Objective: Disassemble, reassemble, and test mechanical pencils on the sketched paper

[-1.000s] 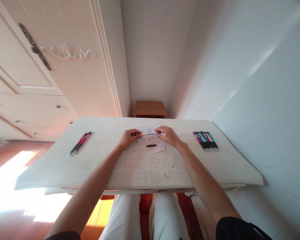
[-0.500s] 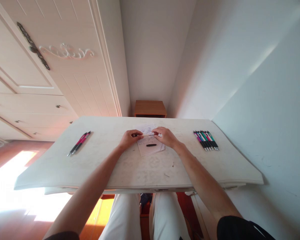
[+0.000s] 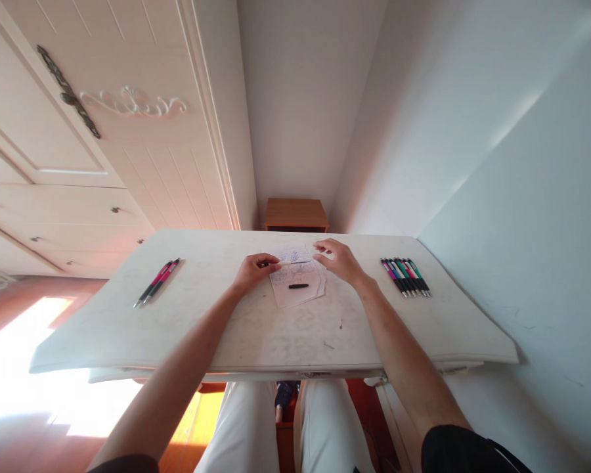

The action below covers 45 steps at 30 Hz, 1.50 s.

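Head view: blue handwriting covers much of the overlapping paper sheets [image 3: 295,299] in the middle of the white table [image 3: 177,345], but it is too small to make out; any print on the pens is likewise unreadable. Above the sheets, the left hand [image 3: 257,270] pinches a slim pale pen part [image 3: 285,263] between thumb and fingers. Its long axis runs roughly from nine to three o'clock, with the thin dark end toward three; the fingers hide the other end. The right hand [image 3: 339,261] is released, thumb and fingers parted just beside that dark tip at three o'clock, apart from it. Toward six o'clock from the pen part, a short black piece [image 3: 298,286] lies on the sheets, also along nine to three.

At nine o'clock from the sheets, two pink-and-black pens [image 3: 156,284] lie side by side, silver tips toward seven. At three o'clock, a row of pens [image 3: 405,278] in purple, blue, green and pink points its silver tips toward five. Beyond the table's far edge, a brown wooden stand [image 3: 296,213] sits at twelve, and a pale cabinet [image 3: 142,148] fills ten to eleven.
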{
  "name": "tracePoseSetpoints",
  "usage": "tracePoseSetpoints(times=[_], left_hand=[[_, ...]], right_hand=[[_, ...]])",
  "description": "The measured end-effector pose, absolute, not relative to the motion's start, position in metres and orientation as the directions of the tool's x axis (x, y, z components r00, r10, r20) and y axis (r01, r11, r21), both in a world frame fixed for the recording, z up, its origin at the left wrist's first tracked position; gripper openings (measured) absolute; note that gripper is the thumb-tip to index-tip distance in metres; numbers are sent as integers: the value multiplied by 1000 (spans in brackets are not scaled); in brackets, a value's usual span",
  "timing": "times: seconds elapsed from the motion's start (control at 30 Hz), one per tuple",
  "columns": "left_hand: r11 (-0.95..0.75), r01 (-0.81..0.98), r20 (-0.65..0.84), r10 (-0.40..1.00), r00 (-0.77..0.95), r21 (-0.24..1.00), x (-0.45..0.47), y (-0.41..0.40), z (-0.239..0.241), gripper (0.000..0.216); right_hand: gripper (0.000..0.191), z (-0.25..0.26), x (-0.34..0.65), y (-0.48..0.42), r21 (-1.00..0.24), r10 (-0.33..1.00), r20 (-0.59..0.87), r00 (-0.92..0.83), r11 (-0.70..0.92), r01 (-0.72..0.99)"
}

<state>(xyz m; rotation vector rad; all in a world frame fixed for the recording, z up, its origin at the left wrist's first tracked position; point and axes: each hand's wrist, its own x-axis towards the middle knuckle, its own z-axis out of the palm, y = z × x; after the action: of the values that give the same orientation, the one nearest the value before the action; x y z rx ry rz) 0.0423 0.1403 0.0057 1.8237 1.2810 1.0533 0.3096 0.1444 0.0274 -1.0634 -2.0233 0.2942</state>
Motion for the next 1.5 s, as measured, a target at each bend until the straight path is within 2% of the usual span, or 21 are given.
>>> tracePoseSetpoints(times=[0.1,0.2,0.3,0.43,0.63,0.7,0.83,1.0,1.1,1.3,1.5], left_hand=[[-285,423,239,958,161,860,41,141,7,34],[-282,424,245,959,140,861,38,143,6,34],[-285,416,260,959,115,864,36,146,5,33],[-279,399,263,960,95,874,33,148,3,32],[-280,395,272,959,79,875,31,150,3,34],[-275,400,269,960,73,874,31,150,3,35],[-271,403,264,962,75,874,31,150,2,37],[-266,394,260,963,69,880,30,150,1,37],[-267,388,265,962,59,882,30,150,2,36],[-258,397,261,964,46,881,31,149,5,33],[-271,404,274,960,52,874,32,149,5,33]], right_hand=[[18,28,327,151,-585,819,551,-159,515,627],[14,28,339,153,-593,870,476,-129,426,683],[12,30,342,149,-599,909,360,-208,396,696],[22,35,329,140,-660,891,211,-402,433,613],[23,29,298,131,-636,807,91,-584,498,589],[18,26,292,130,-627,790,78,-609,514,586],[5,27,291,129,-628,785,111,-610,531,569],[14,34,305,133,-681,833,251,-493,514,522],[20,37,315,136,-739,874,268,-405,456,496],[23,36,317,143,-824,904,406,-135,426,373],[26,23,314,153,-845,904,412,-117,427,321]])
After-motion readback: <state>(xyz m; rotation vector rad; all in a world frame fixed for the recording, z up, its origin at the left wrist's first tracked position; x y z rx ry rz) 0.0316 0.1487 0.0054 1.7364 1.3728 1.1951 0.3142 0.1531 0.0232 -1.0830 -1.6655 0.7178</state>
